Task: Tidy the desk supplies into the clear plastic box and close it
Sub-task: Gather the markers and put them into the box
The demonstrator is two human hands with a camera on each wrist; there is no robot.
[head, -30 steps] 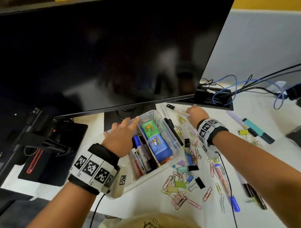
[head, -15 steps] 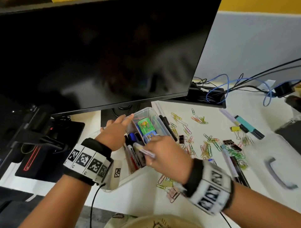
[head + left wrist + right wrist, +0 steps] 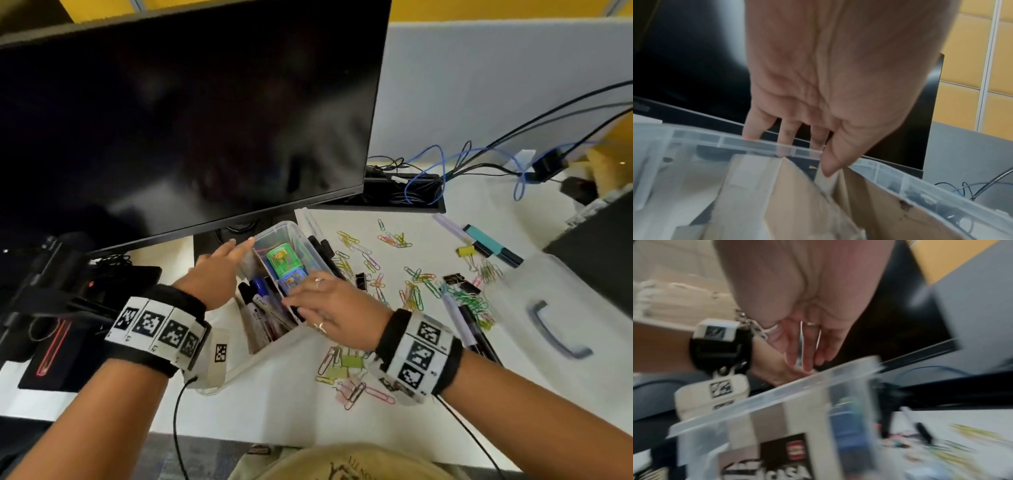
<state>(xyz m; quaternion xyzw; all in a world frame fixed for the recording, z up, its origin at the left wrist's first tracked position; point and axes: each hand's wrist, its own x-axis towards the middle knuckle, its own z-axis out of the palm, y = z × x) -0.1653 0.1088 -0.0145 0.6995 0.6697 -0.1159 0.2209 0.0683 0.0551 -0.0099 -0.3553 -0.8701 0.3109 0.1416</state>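
The clear plastic box (image 3: 293, 226) stands open under the monitor's edge, with a cardboard divider (image 3: 797, 186) inside. One side holds several markers (image 3: 260, 305). The other side holds a green sharpener (image 3: 282, 260) and a blue one (image 3: 292, 280). My left hand (image 3: 219, 270) rests with straight fingers on the box's far left rim (image 3: 760, 143), thumb at the divider. My right hand (image 3: 329, 305) hovers over the near part of the box with fingers extended and nothing visible in them. Paper clips (image 3: 416, 291), binder clips (image 3: 466, 251), highlighters (image 3: 493, 245) and pens (image 3: 460, 322) lie scattered on the desk to the right.
The box's lid (image 3: 603, 291) with a grey handle (image 3: 555, 329) lies at the right. A large dark monitor (image 3: 171, 120) overhangs the box from behind. A cable tray (image 3: 404, 202) with wires sits at the back, and a black device (image 3: 596, 246) stands at the far right.
My right hand picked up a pen from the back of the desk, carried it to the box, and now shows no pen in its fingers. The left hand stayed on the rim.
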